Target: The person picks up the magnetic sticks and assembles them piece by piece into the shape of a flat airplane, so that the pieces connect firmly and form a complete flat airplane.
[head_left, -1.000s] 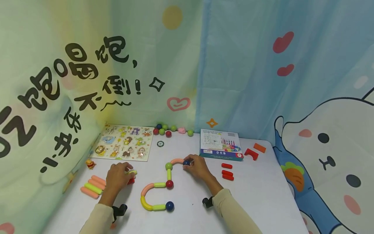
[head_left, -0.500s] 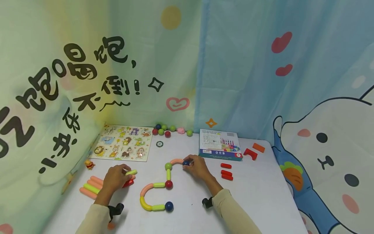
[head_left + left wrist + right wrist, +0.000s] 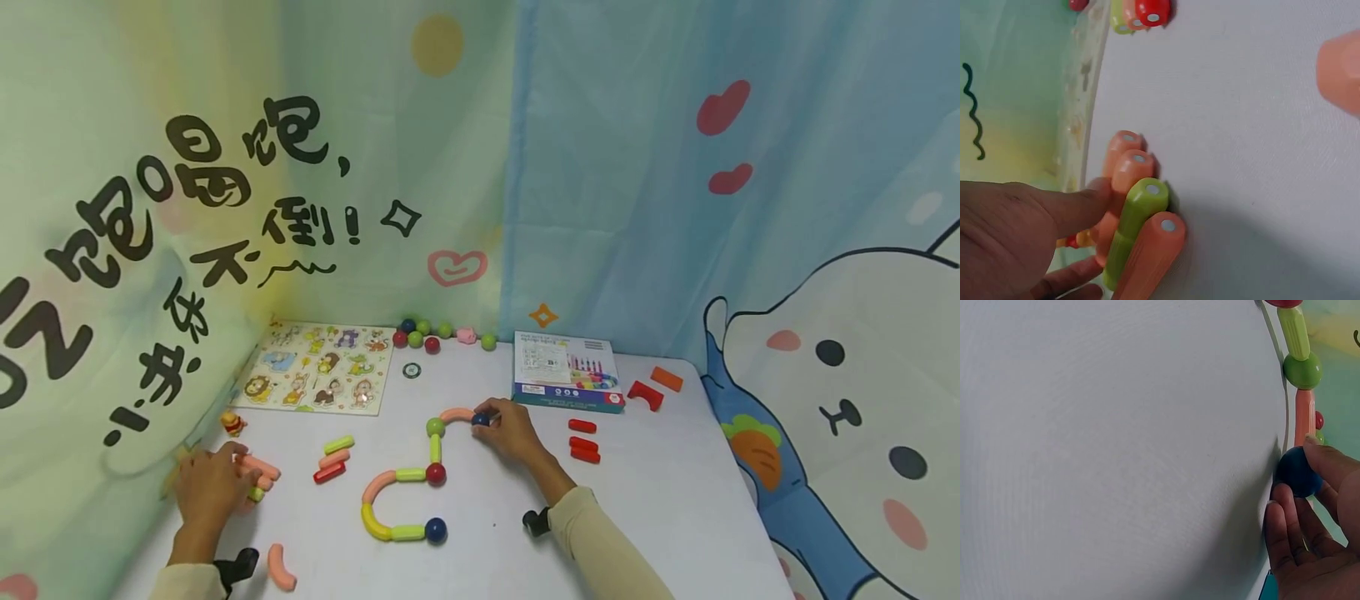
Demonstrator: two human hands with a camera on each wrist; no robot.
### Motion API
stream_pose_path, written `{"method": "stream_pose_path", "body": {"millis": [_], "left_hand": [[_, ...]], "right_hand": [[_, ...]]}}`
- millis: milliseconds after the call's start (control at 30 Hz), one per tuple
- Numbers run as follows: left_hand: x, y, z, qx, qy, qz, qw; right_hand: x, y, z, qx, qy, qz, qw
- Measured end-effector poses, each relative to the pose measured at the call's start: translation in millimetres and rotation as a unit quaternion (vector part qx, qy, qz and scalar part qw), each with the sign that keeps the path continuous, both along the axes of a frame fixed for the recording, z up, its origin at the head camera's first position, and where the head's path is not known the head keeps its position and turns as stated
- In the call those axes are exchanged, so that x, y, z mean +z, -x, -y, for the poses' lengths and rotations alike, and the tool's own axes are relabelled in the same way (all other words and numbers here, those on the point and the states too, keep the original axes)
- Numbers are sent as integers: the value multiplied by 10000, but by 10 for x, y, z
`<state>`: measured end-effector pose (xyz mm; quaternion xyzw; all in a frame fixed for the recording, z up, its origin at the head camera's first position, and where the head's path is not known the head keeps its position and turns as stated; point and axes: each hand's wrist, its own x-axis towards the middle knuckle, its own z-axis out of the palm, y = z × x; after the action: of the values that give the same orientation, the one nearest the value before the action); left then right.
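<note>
My right hand (image 3: 510,429) pinches a dark blue ball (image 3: 1298,472) between thumb and fingers. The ball meets the end of a curved pink magnetic rod (image 3: 456,414), which joins a green ball (image 3: 435,427). This chain runs on through a green rod (image 3: 435,448), a red ball (image 3: 436,474) and a curve of pink and yellow rods to another blue ball (image 3: 436,531). At the left, my left hand (image 3: 210,487) reaches over a row of pink rods (image 3: 1132,175) and a green rod (image 3: 1138,219). Its thumb touches a pink rod, with fingers extended on the far side.
Green, pink and red rods (image 3: 330,473) lie in a small group beside the chain. A curved pink rod (image 3: 281,568) is near the front. Behind are an animal puzzle board (image 3: 315,367), several balls (image 3: 432,345) and a box (image 3: 567,372). Red rods (image 3: 583,444) lie right.
My left hand has let go of the small green rod beside the pink and red ones and moved left to the row of rods. My right hand stays at the blue ball.
</note>
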<state>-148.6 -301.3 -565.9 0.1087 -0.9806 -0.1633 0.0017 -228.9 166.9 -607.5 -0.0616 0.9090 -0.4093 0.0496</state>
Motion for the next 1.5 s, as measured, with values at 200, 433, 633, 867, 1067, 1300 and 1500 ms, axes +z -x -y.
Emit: {"method": "stream_pose_path", "body": {"millis": [200,433,633,867,1067,1300,1500], "left_hand": [[-102,74,-93,-172,-9,110,9998],[-133,221,-400,3,-129,143,9998],[-199,362,-592,104,249,152,9995],[-110,423,-877,24,-538,-862,9948],[56,408,-1635,-715,-1993,-1293,9687],[-119,308,-2722,-1244,-2289,-886,9614],[-319,341,-3196,-1143,-1462,-1334,9735]], "right_hand": [[-14,-6,-20,65,33,-49,10000],[-16,-8,-14,47,36,-45,10000],[-31,6,-14,84,52,-26,9999],[-49,17,-12,119,80,9,9999],[-30,22,-39,81,108,-43,9999],[25,67,-93,94,313,164,9993],[113,90,-130,212,481,424,9977]]}}
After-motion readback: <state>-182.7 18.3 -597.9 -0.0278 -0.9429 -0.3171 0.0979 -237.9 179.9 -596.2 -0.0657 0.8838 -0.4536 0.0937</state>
